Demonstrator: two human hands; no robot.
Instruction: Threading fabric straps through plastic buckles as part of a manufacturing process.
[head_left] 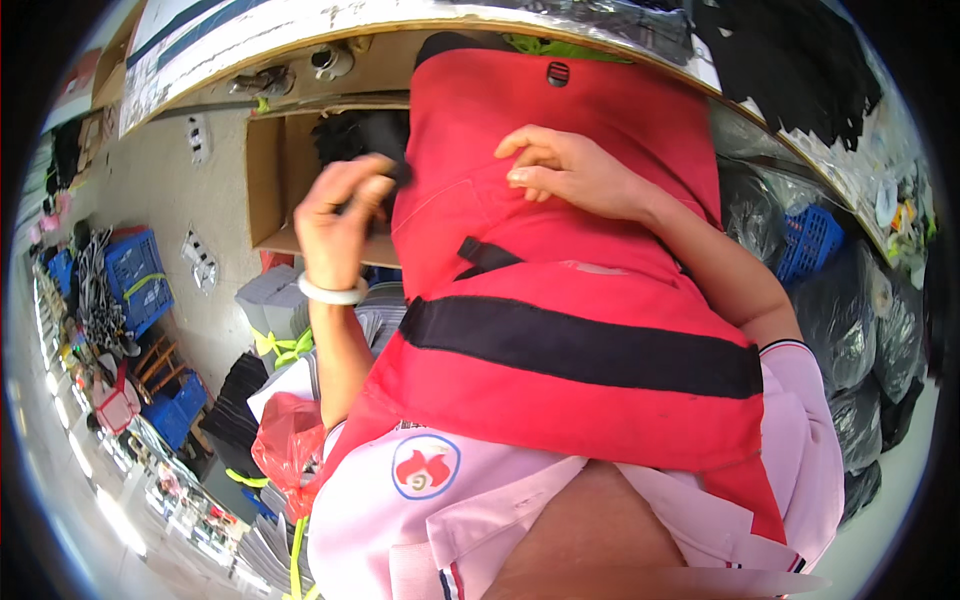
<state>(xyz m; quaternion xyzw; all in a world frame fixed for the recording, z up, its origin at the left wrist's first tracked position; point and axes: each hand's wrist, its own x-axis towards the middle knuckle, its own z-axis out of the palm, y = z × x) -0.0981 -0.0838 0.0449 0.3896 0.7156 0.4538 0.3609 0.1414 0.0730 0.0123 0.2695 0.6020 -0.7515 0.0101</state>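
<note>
A: Where?

B: In a cluttered workroom, beside a white-topped table [195, 82] with a wooden edge, with ragged black cloth [800, 65] at its right end. Below, on grey floor [215, 160], a cardboard box [266, 190] with dark contents [340, 135]. To the left, blue crates [133, 280] and grey bundles [268, 297] tied in yellow-green; to the right, a blue basket [808, 243] among black plastic bags [835, 325].

A: Any labels or writing?

B: On the pink shirt [360, 530], a badge [427, 467]: blue oval outline, red flame-like shape inside. Above it, small dark print [412, 425] at the edge of the red apron [570, 420], too tiny to make out.

A: And the hands?

B: Left hand [338, 215], with a white bangle [333, 291] at the wrist: raised near the box, fingers narrowed, blurred. Just at the fingertips, to the right, a small black piece [402, 177], in front of the apron's left edge; impossible to tell whether gripped. Right hand [580, 175]: before the apron's upper part, fingers loosely curled, with a gap between thumb and fingertips, well apart from the black piece.
</note>
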